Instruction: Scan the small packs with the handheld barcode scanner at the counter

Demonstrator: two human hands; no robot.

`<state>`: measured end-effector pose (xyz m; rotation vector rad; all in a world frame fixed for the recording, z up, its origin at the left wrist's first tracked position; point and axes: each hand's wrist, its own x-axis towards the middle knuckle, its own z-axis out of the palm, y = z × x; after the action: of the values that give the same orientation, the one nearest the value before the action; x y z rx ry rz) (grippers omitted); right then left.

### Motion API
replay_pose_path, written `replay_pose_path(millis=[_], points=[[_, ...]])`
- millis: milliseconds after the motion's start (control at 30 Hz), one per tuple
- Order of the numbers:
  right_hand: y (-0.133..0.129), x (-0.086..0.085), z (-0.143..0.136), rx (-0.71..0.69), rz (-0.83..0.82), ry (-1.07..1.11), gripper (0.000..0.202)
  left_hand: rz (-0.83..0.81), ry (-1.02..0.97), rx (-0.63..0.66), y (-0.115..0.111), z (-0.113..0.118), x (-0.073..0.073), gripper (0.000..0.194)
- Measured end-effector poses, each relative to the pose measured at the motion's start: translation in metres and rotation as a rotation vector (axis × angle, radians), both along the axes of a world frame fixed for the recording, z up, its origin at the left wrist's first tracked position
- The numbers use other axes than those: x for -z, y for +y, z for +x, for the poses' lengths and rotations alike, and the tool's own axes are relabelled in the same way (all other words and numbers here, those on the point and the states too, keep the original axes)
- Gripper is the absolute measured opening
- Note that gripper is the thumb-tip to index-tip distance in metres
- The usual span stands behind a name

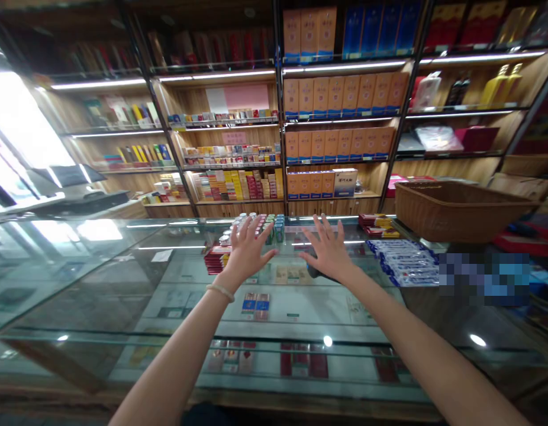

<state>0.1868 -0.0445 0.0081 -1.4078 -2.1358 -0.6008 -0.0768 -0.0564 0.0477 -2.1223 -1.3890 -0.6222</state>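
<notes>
Both arms stretch out over a glass display counter [185, 302]. My left hand [247, 251] is spread with its fingers apart, holding nothing, and a pale bracelet [221, 291] circles that wrist. Beside it lie a stack of red packets [215, 260] and rows of small cans or tubs [278, 229], partly hidden behind the fingers. My right hand [326, 251] is also spread and holds nothing. Under its palm a dark object [315, 271] shows, mostly covered; I cannot make out its kind or whether the hand touches it.
Blue-and-white packets [405, 263] lie in rows on the right, below a brown woven basket [460, 207]. Red and yellow packets [378, 226] sit near the basket. Wall shelves hold orange boxes [340, 96] and cigarette-like packs [238, 184]. A dark screen [72, 176] stands at left.
</notes>
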Motion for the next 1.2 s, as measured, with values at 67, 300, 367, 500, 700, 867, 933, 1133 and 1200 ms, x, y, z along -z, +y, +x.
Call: replay_pose_path(millis=[67, 300, 367, 500, 700, 867, 933, 1133, 1200], points=[[-0.007, 0.002, 0.014, 0.027, -0.009, 0.002, 0.074, -0.014, -0.016, 0.021, 0.000, 0.018, 0.004, 0.072], [-0.024, 0.012, 0.055, 0.101, -0.029, 0.015, 0.071, -0.069, -0.048, 0.083, 0.006, 0.071, 0.022, 0.067], [-0.026, 0.013, 0.064, 0.111, -0.036, 0.013, 0.070, -0.083, -0.042, 0.088, 0.008, 0.081, 0.024, 0.066], [-0.023, 0.012, 0.085, 0.122, -0.031, 0.016, 0.067, -0.101, -0.040, 0.088, 0.013, 0.099, 0.023, 0.064], [-0.013, 0.005, 0.128, 0.181, 0.002, 0.036, 0.064, -0.115, -0.068, 0.103, 0.024, 0.128, 0.013, 0.062], [-0.008, 0.000, 0.166, 0.236, 0.043, 0.033, 0.061, -0.142, -0.105, 0.137, 0.033, 0.166, 0.006, 0.063], [-0.006, 0.000, 0.179, 0.256, 0.053, 0.024, 0.061, -0.145, -0.120, 0.151, 0.036, 0.183, 0.006, 0.063], [-0.002, 0.008, 0.212, 0.334, 0.039, 0.036, 0.059, -0.146, -0.192, 0.143, 0.047, 0.229, 0.016, 0.056], [0.002, 0.010, 0.223, 0.354, 0.023, 0.031, 0.059, -0.165, -0.219, 0.143, 0.053, 0.243, 0.020, 0.055]])
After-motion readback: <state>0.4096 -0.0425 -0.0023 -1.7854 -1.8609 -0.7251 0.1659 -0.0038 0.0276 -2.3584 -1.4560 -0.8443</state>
